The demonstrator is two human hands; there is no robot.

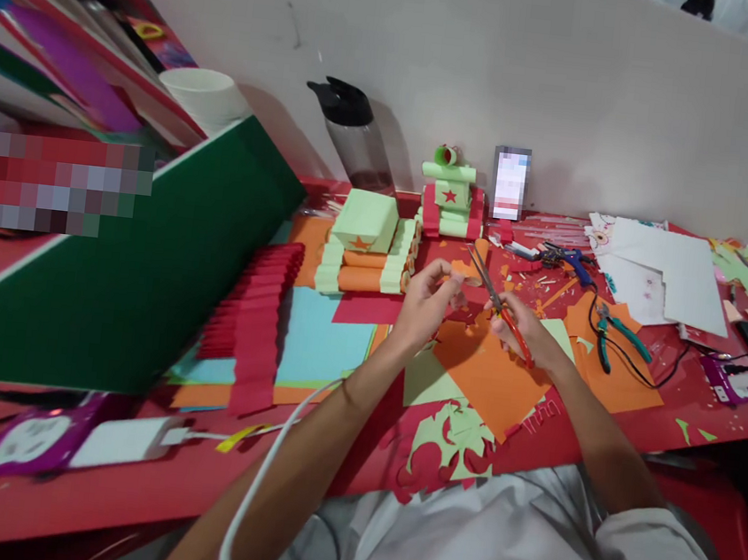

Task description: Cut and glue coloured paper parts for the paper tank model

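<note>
My right hand (519, 329) is closed on a pair of scissors (514, 332) with orange-red handles. The blades point up and left, slightly apart, just right of my left fingers. My left hand (429, 302) has its fingers pinched together; whatever is between them is too small to make out. Beyond my hands stands a small paper tank model (453, 197) in light green and red with a red star. Left of it is a green and orange paper model (364, 243) made of rolled tubes. Orange paper (485, 372) lies beneath my hands.
A dark green board (113, 279) leans at the left, with a bottle (355, 140) behind. Red folded paper (256, 321) lies on blue sheets. To the right are a glue gun (567, 260), green-handled pliers (613, 332) and white sheets (688, 277). A white cable (258, 491) crosses my left forearm.
</note>
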